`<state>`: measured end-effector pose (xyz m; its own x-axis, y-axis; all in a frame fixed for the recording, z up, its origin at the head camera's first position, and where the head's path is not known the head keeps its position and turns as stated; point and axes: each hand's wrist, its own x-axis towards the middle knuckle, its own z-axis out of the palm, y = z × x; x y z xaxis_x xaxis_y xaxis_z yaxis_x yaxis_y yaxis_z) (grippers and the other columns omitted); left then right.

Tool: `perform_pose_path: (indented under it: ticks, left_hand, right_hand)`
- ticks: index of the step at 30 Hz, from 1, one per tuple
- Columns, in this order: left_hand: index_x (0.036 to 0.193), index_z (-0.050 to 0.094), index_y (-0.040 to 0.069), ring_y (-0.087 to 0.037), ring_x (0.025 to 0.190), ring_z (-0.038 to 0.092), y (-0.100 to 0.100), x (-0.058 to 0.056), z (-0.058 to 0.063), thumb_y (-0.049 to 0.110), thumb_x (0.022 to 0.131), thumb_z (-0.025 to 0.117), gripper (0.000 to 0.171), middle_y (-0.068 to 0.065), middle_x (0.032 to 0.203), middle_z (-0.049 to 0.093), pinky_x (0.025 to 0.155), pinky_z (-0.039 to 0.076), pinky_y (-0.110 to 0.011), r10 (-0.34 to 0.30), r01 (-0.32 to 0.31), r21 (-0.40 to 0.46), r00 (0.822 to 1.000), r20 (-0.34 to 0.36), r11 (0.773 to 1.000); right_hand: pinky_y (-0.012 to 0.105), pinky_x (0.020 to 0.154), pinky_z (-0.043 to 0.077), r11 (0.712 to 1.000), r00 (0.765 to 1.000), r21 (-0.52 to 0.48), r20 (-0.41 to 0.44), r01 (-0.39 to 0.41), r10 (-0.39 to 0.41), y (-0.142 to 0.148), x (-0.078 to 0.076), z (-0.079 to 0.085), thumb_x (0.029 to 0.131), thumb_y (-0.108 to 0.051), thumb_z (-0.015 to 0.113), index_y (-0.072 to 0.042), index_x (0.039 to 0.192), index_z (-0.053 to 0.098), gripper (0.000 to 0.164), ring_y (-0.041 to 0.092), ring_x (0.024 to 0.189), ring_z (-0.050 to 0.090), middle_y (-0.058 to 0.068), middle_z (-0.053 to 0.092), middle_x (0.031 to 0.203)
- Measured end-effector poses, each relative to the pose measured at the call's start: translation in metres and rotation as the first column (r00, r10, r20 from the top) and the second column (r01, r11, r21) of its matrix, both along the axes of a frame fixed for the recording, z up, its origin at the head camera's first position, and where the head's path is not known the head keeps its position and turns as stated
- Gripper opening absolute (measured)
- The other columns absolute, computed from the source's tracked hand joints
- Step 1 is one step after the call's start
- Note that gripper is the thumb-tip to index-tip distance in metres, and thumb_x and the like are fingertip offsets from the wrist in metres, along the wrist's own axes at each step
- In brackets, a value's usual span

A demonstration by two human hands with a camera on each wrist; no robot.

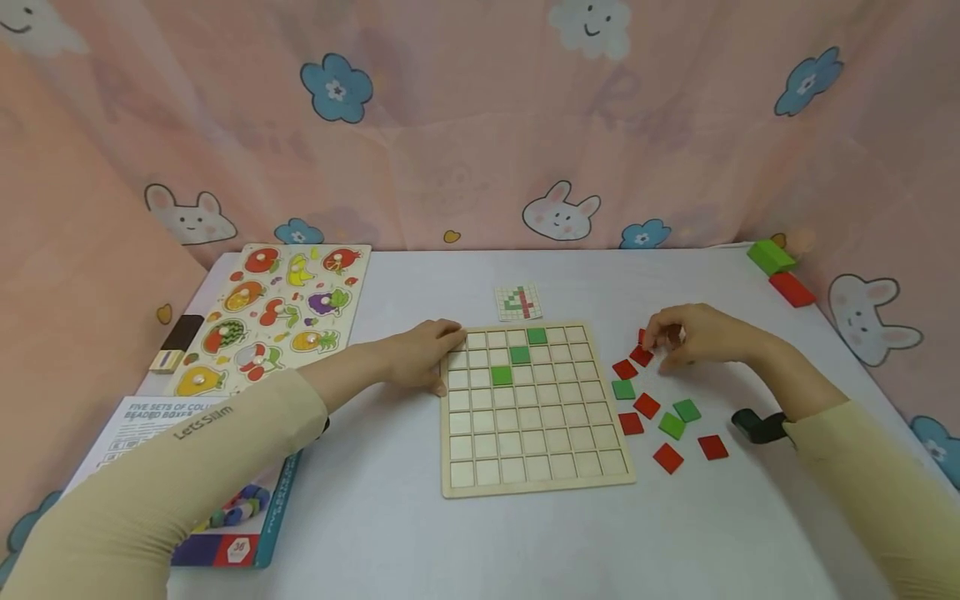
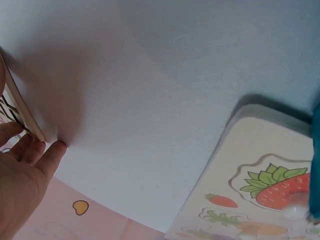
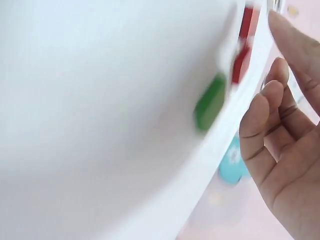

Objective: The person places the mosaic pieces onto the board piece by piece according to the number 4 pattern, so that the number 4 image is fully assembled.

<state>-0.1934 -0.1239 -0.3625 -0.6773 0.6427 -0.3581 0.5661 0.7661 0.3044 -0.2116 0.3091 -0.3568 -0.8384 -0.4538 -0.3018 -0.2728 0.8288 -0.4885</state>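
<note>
A wooden grid board (image 1: 540, 408) lies in the middle of the table with three green tiles (image 1: 520, 355) in its upper cells. At the board's far left corner my left hand (image 1: 422, 354) rests, its fingertips on the frame and against its edge in the left wrist view. To the right of the board, loose red tiles (image 1: 647, 406) and green tiles (image 1: 672, 426) are scattered. My right hand (image 1: 697, 335) hovers at the farthest red tiles (image 1: 641, 356), fingers loosely bent, thumb apart from the fingertips. In the right wrist view, a green tile (image 3: 210, 102) is blurred.
Behind the board lies a small pattern card (image 1: 518, 302) with a green and red figure. A fruit puzzle board (image 1: 288, 300) and a box (image 1: 255, 533) are at the left, the box partly under my left sleeve. Green and red blocks (image 1: 792, 289) sit at the back right.
</note>
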Motion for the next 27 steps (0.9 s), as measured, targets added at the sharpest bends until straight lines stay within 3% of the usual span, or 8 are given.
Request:
perform_pose_path:
  ticks: [7, 15, 21, 27]
  left_hand:
    - [0.157, 0.02, 0.0, -0.035, 0.151, 0.024, 0.0, 0.001, 0.002, 0.032, 0.088, 0.073, 0.093, -0.019, 0.163, 0.021, 0.124, 0.025, -0.047, 0.007, -0.007, 0.002, 1.0, 0.01, 1.0]
    - [0.157, 0.019, 0.0, -0.036, 0.151, 0.023, 0.0, 0.001, 0.002, 0.033, 0.089, 0.072, 0.092, -0.02, 0.163, 0.02, 0.124, 0.025, -0.047, 0.006, -0.006, -0.002, 1.0, 0.011, 1.0]
    - [0.157, 0.02, 0.0, -0.036, 0.151, 0.024, 0.0, 0.001, 0.002, 0.032, 0.089, 0.073, 0.092, -0.02, 0.163, 0.021, 0.124, 0.026, -0.047, 0.011, -0.011, -0.001, 1.0, 0.015, 1.0]
    - [0.157, 0.02, 0.0, -0.035, 0.15, 0.026, 0.001, 0.001, 0.003, 0.032, 0.089, 0.072, 0.091, -0.02, 0.162, 0.022, 0.124, 0.027, -0.046, 0.002, -0.002, -0.005, 1.0, 0.008, 1.0]
  right_hand:
    - [0.029, 0.072, 0.047, 0.993, 0.995, 0.062, -0.007, 0.098, -0.098, 0.038, -0.008, -0.008, 0.073, -0.025, 0.086, -0.011, 0.099, 0.065, 0.037, 0.021, 0.091, 0.052, 0.005, 0.06, 0.093]
    - [0.029, 0.074, 0.048, 0.99, 0.994, 0.09, -0.008, 0.106, -0.106, 0.047, -0.013, -0.016, 0.076, -0.021, 0.084, -0.012, 0.092, 0.066, 0.026, 0.021, 0.091, 0.054, 0.004, 0.063, 0.092]
    - [0.026, 0.07, 0.048, 0.992, 0.991, 0.009, -0.026, 0.13, -0.129, 0.023, -0.014, -0.006, 0.083, -0.017, 0.077, -0.009, 0.09, 0.065, 0.016, 0.018, 0.083, 0.054, 0.004, 0.065, 0.087]
    - [0.024, 0.068, 0.049, 0.98, 0.989, -0.163, -0.073, 0.116, -0.129, -0.042, -0.002, 0.003, 0.087, -0.02, 0.075, -0.01, 0.1, 0.068, 0.018, 0.018, 0.083, 0.056, 0.006, 0.065, 0.09]
